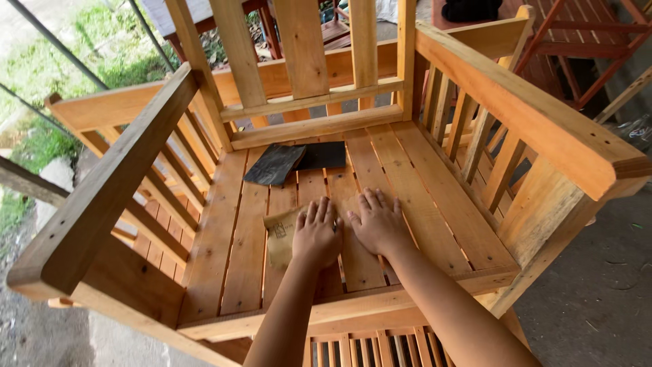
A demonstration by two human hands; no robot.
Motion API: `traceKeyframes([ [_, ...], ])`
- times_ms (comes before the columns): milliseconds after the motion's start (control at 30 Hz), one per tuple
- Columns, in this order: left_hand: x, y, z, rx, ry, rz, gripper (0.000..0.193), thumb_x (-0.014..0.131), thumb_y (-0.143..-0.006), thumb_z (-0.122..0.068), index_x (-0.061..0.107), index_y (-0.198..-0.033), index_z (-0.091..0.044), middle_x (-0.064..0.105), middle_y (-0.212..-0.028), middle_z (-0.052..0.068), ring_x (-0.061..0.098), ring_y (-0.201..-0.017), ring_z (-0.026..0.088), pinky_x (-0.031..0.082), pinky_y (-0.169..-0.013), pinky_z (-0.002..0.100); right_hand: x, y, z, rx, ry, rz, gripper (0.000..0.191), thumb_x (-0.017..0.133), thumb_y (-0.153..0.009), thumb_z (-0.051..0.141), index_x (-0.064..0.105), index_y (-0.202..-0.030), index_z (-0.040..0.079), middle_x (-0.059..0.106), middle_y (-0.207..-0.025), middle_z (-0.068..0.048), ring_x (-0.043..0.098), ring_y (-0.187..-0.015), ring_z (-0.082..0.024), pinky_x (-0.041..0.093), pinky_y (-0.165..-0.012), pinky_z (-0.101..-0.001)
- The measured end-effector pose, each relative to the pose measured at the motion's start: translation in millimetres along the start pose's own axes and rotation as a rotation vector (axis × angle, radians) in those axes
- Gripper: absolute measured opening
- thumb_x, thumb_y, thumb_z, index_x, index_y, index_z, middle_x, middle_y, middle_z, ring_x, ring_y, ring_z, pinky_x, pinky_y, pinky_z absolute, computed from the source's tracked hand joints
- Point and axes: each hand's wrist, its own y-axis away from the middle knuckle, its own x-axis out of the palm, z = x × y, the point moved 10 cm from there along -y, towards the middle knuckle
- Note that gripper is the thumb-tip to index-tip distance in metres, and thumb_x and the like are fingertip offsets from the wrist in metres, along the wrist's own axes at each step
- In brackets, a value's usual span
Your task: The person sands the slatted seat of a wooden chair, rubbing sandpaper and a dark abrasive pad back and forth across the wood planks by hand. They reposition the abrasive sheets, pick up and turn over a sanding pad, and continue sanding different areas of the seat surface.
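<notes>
Here, the left hand is pressing flat, fingers spread, on a tan, curling sheet of sandpaper lying on the slatted seat of the bare wooden armchair. The right hand is resting open at its 3 o'clock, gripping nothing. The sheet is looking light and floppy, best pinched at its free edge. 2 dark sheets are lying at 12 o'clock. Most of the sandpaper is hiding under the palm.

Even, soft daylight, brightest and slightly overexposed at upper left; shadows faint, focus sharp centrally, wide-angle bowing evident toward frame edges.
</notes>
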Motion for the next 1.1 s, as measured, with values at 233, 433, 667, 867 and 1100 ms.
traceKeyframes([
  [233,4,-10,-3,0.018,-0.009,0.042,0.066,0.02,-0.104,-0.045,0.017,-0.162,-0.012,0.009,-0.171,0.005,0.004,-0.157,0.025,0.004,-0.125,0.045,-3,0,0,0.01,-0.026,0.032,0.071,0.033,-0.101,0.054,0.027,-0.159,0.014,0.018,-0.169,-0.004,0.013,-0.157,-0.024,0.009,-0.126,-0.0566],
  [433,5,86,-12,0.127,-0.037,0.102,0.066,0.014,-0.104,-0.045,0.013,-0.162,-0.014,0.006,-0.171,0.005,0.002,-0.157,0.025,0.002,-0.125,0.044,0,-1,2,-0.012,0.015,0.04,0.071,0.031,-0.102,0.053,0.024,-0.16,0.012,0.015,-0.17,-0.005,0.01,-0.156,-0.025,0.007,-0.124,-0.0569],
  [667,0,-7,1,0.021,-0.003,0.064,0.067,0.019,-0.103,-0.045,0.015,-0.162,-0.014,0.007,-0.171,0.004,0.003,-0.157,0.023,0.004,-0.125,0.043,-3,3,0,0.007,-0.021,0.014,0.07,0.035,-0.101,0.053,0.029,-0.158,0.013,0.018,-0.169,-0.004,0.013,-0.156,-0.024,0.008,-0.124,-0.0586],
  [867,-2,-26,3,-0.025,-0.008,0.005,0.068,0.02,-0.104,-0.048,0.019,-0.162,-0.012,0.01,-0.171,0.007,0.006,-0.158,0.025,0.007,-0.127,0.044,-4,3,-2,-0.011,-0.024,-0.015,0.069,0.036,-0.101,0.051,0.032,-0.158,0.012,0.022,-0.168,-0.006,0.016,-0.156,-0.026,0.01,-0.124,-0.0591],
  [1100,0,84,-19,0.112,-0.005,0.051,0.067,0.018,-0.104,-0.046,0.017,-0.161,-0.011,0.011,-0.17,0.007,0.006,-0.156,0.026,0.005,-0.124,0.045,0,-2,0,-0.044,-0.017,-0.041,0.07,0.036,-0.101,0.052,0.032,-0.156,0.009,0.02,-0.169,-0.007,0.014,-0.156,-0.027,0.01,-0.123,-0.0602],
])
